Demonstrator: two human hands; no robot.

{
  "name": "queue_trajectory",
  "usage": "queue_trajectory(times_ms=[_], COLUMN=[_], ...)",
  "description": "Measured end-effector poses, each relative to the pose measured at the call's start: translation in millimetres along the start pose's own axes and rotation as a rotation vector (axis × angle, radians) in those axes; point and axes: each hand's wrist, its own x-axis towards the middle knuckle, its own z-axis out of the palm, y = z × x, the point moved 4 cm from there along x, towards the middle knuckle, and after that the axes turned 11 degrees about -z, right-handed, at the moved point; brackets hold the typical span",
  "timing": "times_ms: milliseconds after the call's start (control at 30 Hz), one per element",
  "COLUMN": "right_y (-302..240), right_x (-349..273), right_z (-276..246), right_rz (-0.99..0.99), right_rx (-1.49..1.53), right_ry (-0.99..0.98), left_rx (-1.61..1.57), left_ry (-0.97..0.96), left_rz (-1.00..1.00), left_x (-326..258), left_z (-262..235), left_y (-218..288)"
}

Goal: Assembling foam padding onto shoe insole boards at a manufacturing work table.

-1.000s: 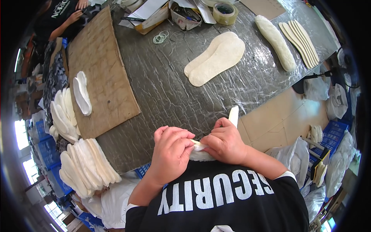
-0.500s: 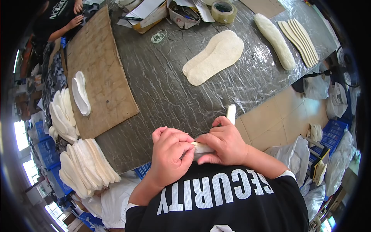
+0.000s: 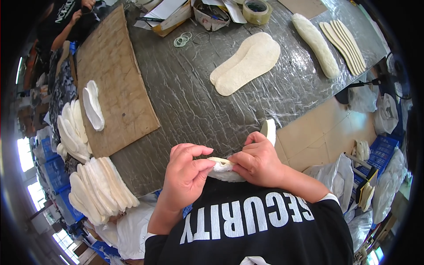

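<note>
A fleecy white insole [image 3: 224, 175] with a pale yellow edge is bent in front of my chest. My right hand [image 3: 260, 161] is closed around it, thumb and fingers gripping its edge. Its other end [image 3: 269, 131] sticks up beyond my right knuckles. My left hand [image 3: 187, 170] is at the near end, thumb against the edge and index finger raised away, with a gap between them. A pair of overlapping cream insoles [image 3: 247, 62] lies flat on the table ahead.
At left, a brown board [image 3: 117, 75] carries a white insole pair [image 3: 93, 106], beside a thick insole stack [image 3: 101, 190]. Far right lie a rolled fleecy piece [image 3: 314, 44] and several thin insoles [image 3: 344, 46]. Tape [image 3: 257, 11] and rubber bands [image 3: 182, 39] sit at the back. Another person [image 3: 62, 26] is far left.
My left thumb and index finger have parted, and the hand has shifted slightly left. More of the insole's near end shows, and its far end has turned to show more fleece.
</note>
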Motion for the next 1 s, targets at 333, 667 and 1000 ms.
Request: queue_trajectory(times_ms=[333, 667, 1000], right_y=[1, 1, 2], right_x=[-2, -4, -3], right_z=[4, 2, 3], right_rz=[-0.026, -0.011, 0.071], right_rx=[-0.012, -0.035, -0.060], right_ry=[-0.007, 0.055, 0.037], left_rx=[0.243, 0.242, 0.183], left_ry=[-0.068, -0.007, -0.028], left_rz=[0.060, 0.020, -0.001], left_x=[14, 9, 6], left_z=[0, 10, 14], left_y=[14, 10, 3])
